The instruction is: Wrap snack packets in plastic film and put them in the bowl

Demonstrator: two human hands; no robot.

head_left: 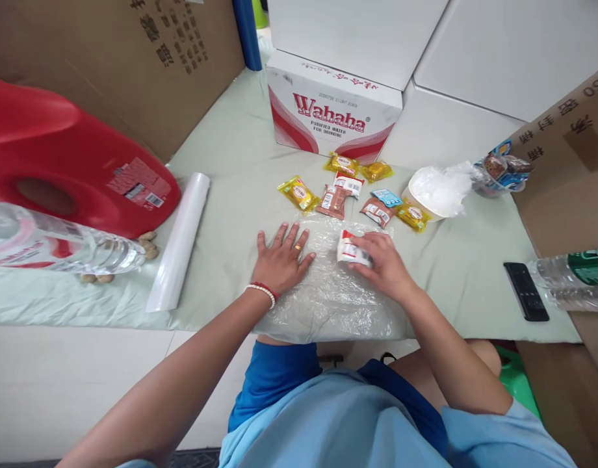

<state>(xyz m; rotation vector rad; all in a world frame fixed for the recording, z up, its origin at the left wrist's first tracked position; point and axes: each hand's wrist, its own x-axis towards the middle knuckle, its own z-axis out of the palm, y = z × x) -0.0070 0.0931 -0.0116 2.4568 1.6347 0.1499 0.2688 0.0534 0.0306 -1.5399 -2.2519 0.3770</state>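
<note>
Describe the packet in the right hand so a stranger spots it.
From the red-and-white Wahaha cardboard box, come nearer to the clear crinkled plastic sheet. On it the right hand grips a small white packet with red print. The other snack packets lie untouched beyond the sheet.

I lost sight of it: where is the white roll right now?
Head view, left of centre: the white roll lies on the cloth between the red jug and the left hand.

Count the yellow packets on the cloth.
4 yellow packets: one left of the brown packet, two in front of the Wahaha box, one beside the bowl. The right hand grips a white packet; it could hide more.
</note>
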